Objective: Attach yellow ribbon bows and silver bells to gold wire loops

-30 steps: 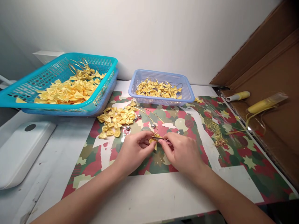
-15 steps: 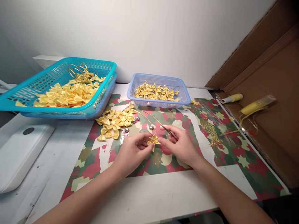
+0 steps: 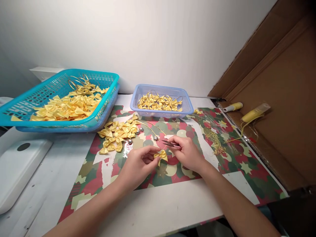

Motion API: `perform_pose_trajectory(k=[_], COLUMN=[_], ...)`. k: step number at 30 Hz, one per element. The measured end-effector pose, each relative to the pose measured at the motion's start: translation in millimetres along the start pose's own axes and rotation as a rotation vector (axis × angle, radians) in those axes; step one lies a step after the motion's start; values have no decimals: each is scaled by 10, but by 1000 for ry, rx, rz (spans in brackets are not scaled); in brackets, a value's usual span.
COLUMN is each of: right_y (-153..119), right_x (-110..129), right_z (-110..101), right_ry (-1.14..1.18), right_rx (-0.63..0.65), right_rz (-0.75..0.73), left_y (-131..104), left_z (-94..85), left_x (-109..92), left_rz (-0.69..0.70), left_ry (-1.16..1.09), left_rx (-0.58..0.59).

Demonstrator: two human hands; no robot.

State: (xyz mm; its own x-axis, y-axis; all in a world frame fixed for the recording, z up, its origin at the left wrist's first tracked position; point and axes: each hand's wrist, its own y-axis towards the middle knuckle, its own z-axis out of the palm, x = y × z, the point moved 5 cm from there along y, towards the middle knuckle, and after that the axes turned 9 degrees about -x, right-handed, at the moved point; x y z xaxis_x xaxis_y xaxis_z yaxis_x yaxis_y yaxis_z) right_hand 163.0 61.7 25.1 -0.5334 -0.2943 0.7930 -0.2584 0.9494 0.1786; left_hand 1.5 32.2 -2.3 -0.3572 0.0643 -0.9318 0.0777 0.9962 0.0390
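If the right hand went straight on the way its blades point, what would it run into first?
Most likely the silver bell just beyond the tips of the scissors in the right hand, though depth is hard to judge from this single view.

At six o'clock in my head view, the left hand (image 3: 138,163) pinches a yellow bow (image 3: 162,155). Between four and five, the right hand (image 3: 188,152) holds small scissors (image 3: 175,145) near it. I see loose bows (image 3: 116,132) on the tabletop (image 3: 160,207) toward eight, a teal basket (image 3: 49,123) at nine, a blue basket (image 3: 161,114) at twelve.
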Motion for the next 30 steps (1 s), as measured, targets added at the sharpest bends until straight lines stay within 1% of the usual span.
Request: perform_pose_trajectory(k=[4,9,11,13,14,16,18,20,25,30], right_y=[-12,-44,-53,-64,-72,-99,-132,-150,-153,-145], right_x=[-1,5,32,66,83,101,99,86,71,86], right_z=[7,45,7,-54,-77,-83,-64,-43,-2,-7], right_ry=[-4,6,28,57,63,32,-47,-134,-262,-297], right_rx=[18,25,0,-7,16,134,242,277,228,182], right_rz=[-14,-21,-27,-32,-33,-23,-8,8,48,47], left_y=[0,-3,-2,1,3,6,7,6,-6,-3], left_z=[4,31,34,21,11,-8,-21,-30,-38,-41], left_x=[-10,-10,-7,-3,1,11,21,20,-5,-12], left_rz=[-17,-51,-62,-69,-74,-87,-93,-80,-36,-21], left_ry=[-17,-44,-49,-50,-49,-47,-48,-50,-48,-44], left_rx=[8,52,54,31,14,-14,-30,-41,-60,-70])
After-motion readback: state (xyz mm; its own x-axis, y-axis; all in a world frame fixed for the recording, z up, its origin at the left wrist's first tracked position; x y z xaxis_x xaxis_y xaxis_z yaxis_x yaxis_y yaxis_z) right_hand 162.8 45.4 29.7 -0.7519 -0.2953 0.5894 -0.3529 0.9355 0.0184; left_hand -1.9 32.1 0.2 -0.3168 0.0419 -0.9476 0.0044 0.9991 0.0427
